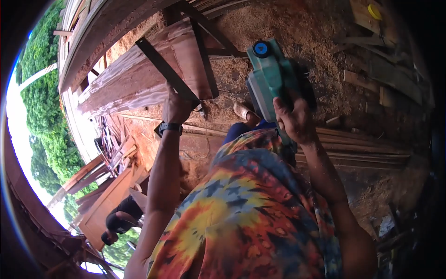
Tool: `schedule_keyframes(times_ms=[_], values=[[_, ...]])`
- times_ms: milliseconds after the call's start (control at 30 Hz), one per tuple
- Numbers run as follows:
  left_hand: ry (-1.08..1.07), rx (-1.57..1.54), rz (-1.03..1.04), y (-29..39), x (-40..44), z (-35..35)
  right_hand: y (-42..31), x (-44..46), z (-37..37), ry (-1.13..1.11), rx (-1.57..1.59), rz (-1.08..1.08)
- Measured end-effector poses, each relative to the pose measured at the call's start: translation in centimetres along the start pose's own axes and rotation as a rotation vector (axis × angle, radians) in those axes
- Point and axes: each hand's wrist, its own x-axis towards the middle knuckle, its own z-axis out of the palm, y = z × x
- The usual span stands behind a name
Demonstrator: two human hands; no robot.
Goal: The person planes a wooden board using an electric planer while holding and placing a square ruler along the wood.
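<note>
My right hand [297, 122] is wrapped round the rear handle of a green electric planer [274, 76], which has a blue round knob at its front. It is held up off the ground, to the right of my body. My left hand [176, 106], with a dark watch at the wrist, grips a dark metal carpenter's square [160, 65]. One long arm of the square slants across the reddish timber beam [139, 76]; the rest is partly hidden by my fingers. A dark strip [204, 58] runs along the beam's near end.
Wood shavings [232, 28] cover the ground. Long boards [353, 146] lie to the right, with offcuts [362, 81] further up. Another large timber [107, 32] stands beyond the beam. At the lower left, another person [123, 216] bends near stacked planks [102, 204].
</note>
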Motion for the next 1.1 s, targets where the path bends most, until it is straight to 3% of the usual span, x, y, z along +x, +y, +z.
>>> schedule_keyframes(times_ms=[67,200,300,400,533,667,767,867,900,1100], values=[[0.103,-0.21,-0.037,-3.0,-0.6,0.0,-0.6,0.3,1.8,-0.065,-0.12,-0.05],[0.201,-0.284,-0.276,-8.0,-1.0,-0.3,-1.6,1.9,5.2,-0.234,-0.414,-0.093],[0.336,-0.271,-0.315,-12.8,0.0,1.9,-1.6,3.5,8.4,-0.298,-0.373,-0.043],[0.313,-0.393,-0.396,-15.3,-0.1,3.3,-0.6,4.5,11.0,-0.361,-0.394,-0.01],[0.308,-0.42,-0.432,-15.5,-2.8,4.9,1.3,5.6,13.1,-0.42,-0.4,-0.011],[0.399,-0.689,-0.513,-14.8,-6.2,6.9,1.3,7.0,15.3,-0.445,-0.3,0.011],[0.326,-0.991,-0.649,-16.1,-7.7,11.0,0.1,9.4,17.1,-0.467,-0.32,-0.003],[0.233,-0.953,-0.63,-17.2,-9.1,15.8,-0.8,12.9,19.6,-0.479,-0.354,-0.047],[0.213,-1.068,-0.669,-17.1,-9.2,16.7,-1.0,14.2,20.7,-0.478,-0.365,-0.065],[0.292,-1.424,-0.769,-17.0,-7.2,16.0,-1.8,23.3,28.4,-0.415,-0.464,-0.229]])
